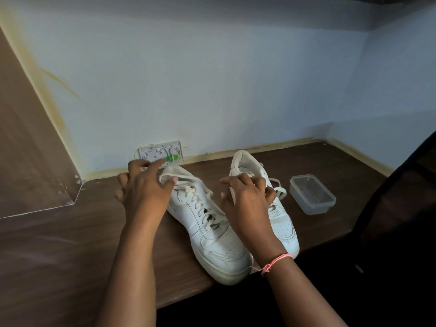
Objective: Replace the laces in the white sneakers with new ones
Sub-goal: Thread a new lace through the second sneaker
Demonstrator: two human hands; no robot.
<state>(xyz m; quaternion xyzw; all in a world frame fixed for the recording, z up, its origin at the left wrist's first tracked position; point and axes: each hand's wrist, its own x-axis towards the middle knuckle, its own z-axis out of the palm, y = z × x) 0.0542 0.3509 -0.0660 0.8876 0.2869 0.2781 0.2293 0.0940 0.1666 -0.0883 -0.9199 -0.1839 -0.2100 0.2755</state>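
Near the surface's front edge, left hand [144, 187] pinched the soft lace [188, 178]; right hand [247, 197] pressed half-curled on the other sneaker [280, 223], holding nothing visible.

Both forearms reach forward, palms down. Left hand [144, 187] has fingers spread with thumb and forefinger pinched together; right hand [247, 197] is curled, fingers bent.

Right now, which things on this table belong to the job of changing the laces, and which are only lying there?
Belong to the job:
left sneaker, still laced
its lace, held at the top by the left hand
right sneaker, under the right hand

Only lying about:
clear plastic container, right of the shoes
small wall box with wires
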